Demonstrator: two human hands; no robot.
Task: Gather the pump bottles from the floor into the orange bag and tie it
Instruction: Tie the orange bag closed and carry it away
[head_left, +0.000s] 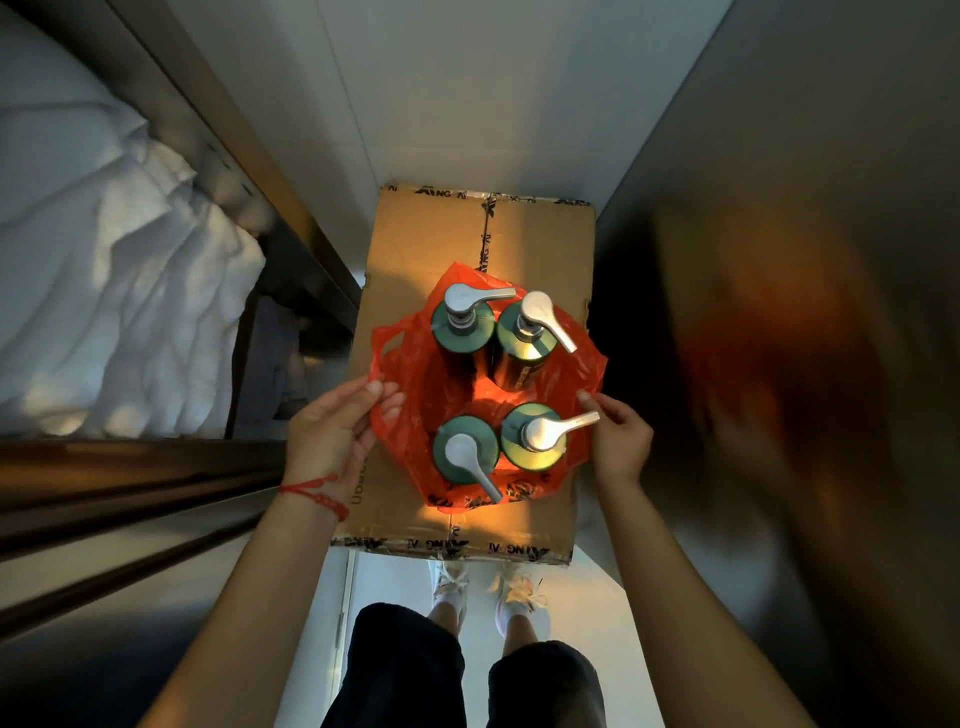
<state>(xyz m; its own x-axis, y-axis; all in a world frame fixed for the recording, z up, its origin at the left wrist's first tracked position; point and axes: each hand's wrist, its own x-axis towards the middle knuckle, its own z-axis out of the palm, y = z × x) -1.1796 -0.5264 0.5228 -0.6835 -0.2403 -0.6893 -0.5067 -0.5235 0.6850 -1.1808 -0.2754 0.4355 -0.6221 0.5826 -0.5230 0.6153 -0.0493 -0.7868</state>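
Orange crinkled plastic bag wraps four round green pump bottles

Four pump bottles, one orange bag, one cardboard box, two hands.

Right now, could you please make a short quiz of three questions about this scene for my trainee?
1. How many pump bottles stand in the orange bag?
2. True or false: the bag lies on a cardboard box.
3. Which hand pinches the bag's edge with the handle loop: (a) left hand or (b) right hand?

Key: 1. four; 2. true; 3. a
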